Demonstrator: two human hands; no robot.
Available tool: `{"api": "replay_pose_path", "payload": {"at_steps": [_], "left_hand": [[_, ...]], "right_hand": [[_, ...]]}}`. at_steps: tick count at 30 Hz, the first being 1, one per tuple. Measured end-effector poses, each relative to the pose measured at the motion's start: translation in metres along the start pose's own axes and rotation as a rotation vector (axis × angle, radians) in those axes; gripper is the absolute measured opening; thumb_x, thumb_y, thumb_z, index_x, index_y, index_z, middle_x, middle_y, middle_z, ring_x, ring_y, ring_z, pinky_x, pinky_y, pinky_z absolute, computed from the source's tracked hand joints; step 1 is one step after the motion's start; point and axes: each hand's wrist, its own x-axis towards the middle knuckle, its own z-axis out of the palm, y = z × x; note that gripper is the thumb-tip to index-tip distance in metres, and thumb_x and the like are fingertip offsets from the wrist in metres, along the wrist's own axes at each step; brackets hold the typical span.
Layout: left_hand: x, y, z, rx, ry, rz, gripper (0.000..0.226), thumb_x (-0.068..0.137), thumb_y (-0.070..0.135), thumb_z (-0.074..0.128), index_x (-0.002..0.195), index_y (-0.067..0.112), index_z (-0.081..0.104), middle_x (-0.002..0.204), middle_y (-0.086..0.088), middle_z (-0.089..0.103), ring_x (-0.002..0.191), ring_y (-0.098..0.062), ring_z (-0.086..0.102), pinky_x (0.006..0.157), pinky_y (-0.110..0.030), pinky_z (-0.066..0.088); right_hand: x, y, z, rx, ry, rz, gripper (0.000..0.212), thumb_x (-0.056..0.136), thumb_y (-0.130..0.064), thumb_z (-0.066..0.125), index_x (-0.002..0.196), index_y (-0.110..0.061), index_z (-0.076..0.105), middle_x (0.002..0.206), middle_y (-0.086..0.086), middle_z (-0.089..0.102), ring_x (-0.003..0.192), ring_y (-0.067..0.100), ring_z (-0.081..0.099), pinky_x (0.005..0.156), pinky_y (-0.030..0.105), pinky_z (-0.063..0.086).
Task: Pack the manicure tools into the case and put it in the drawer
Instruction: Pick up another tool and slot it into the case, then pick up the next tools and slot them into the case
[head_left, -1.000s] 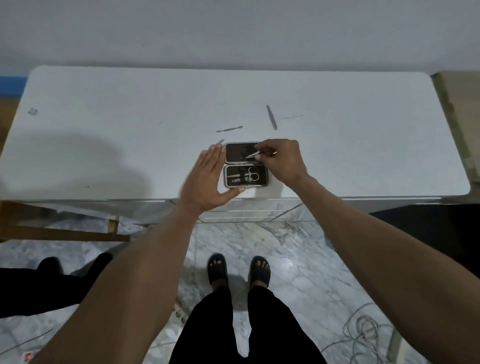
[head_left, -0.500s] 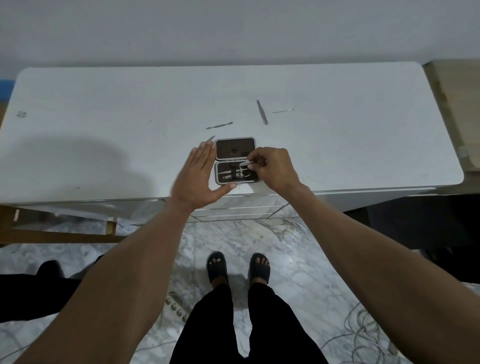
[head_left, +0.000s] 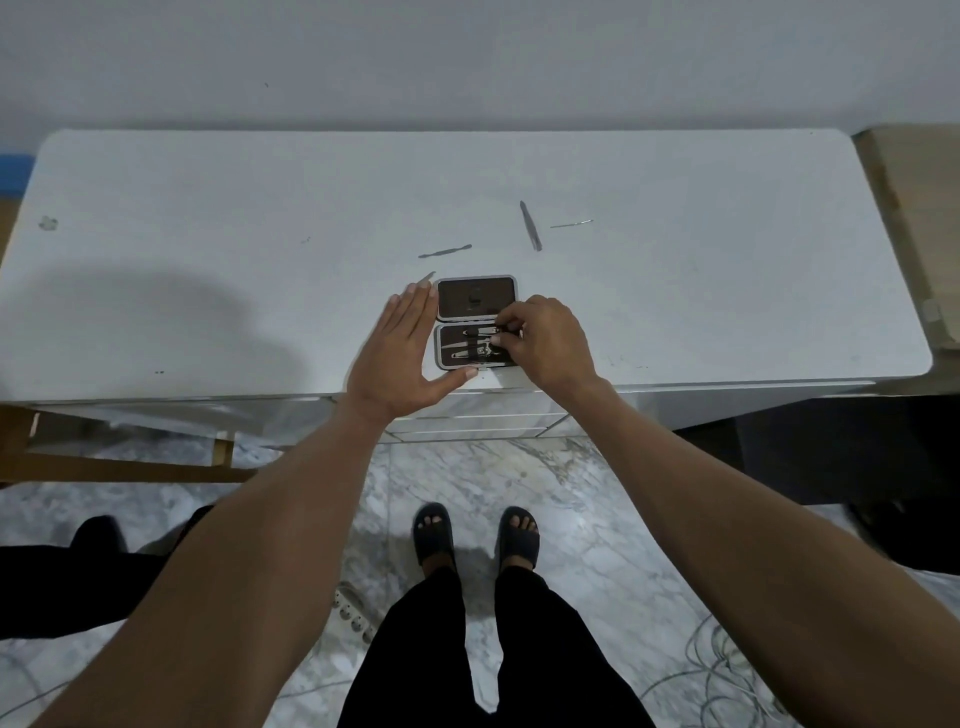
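The manicure case (head_left: 475, 297) lies open near the front edge of the white table (head_left: 208, 218), its dark lid half at the back and its tool half in front. Several metal tools sit in the front half. My right hand (head_left: 545, 340) pinches a thin metal tool (head_left: 480, 330) at the right end, laid across the top of the tool half. My left hand (head_left: 397, 358) rests flat against the case's left side, fingers straight, thumb along the front edge. Three loose tools lie behind the case: a flat pusher (head_left: 445, 251), a file (head_left: 530, 226) and a thin pin (head_left: 570, 224).
A fourth tool tip (head_left: 427, 277) peeks out past my left fingertips. Drawer fronts (head_left: 478, 423) show below the table edge. Under the table are a marble floor, my sandalled feet (head_left: 475, 535), a power strip (head_left: 353, 610) and cables (head_left: 727, 670). A wooden surface (head_left: 919, 208) adjoins at right.
My right hand has carried the thin tool down from over the lid half onto the tool half of the case. My left hand stays against the case's left side.
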Motion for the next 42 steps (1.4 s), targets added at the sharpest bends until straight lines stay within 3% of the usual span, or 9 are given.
{"api": "replay_pose_path", "payload": {"at_steps": [20,32,42], "left_hand": [[0.0,0.0,0.001,-0.009,0.017,-0.004,0.111,0.091,0.077,0.053,0.163,-0.004,0.027,0.172,-0.019,0.027,0.162,-0.032,0.022,0.133,-0.049,0.018],[0.0,-0.001,0.0,-0.015,0.015,-0.004,0.11,0.093,0.078,0.05,0.163,-0.004,0.025,0.173,-0.018,0.024,0.163,-0.029,0.019,0.134,-0.048,0.017],[0.0,-0.001,0.0,-0.035,0.005,-0.009,0.11,0.093,0.077,0.051,0.164,-0.003,0.024,0.173,-0.018,0.022,0.163,-0.029,0.017,0.133,-0.051,0.019]], "right_hand": [[0.0,-0.011,0.006,0.065,0.035,-0.002,0.012,0.08,-0.02,0.074,0.092,-0.017,0.074,0.081,-0.001,0.074,0.076,0.016,0.064,0.068,0.035,0.055],[0.026,-0.007,-0.023,0.046,0.118,0.072,0.016,0.084,-0.031,0.071,0.096,-0.022,0.073,0.088,-0.007,0.072,0.083,0.01,0.057,0.07,0.025,0.042],[0.061,-0.008,-0.021,0.051,0.111,0.071,0.018,0.084,-0.032,0.071,0.098,-0.021,0.074,0.09,-0.005,0.073,0.087,0.015,0.064,0.075,0.027,0.048]]}}
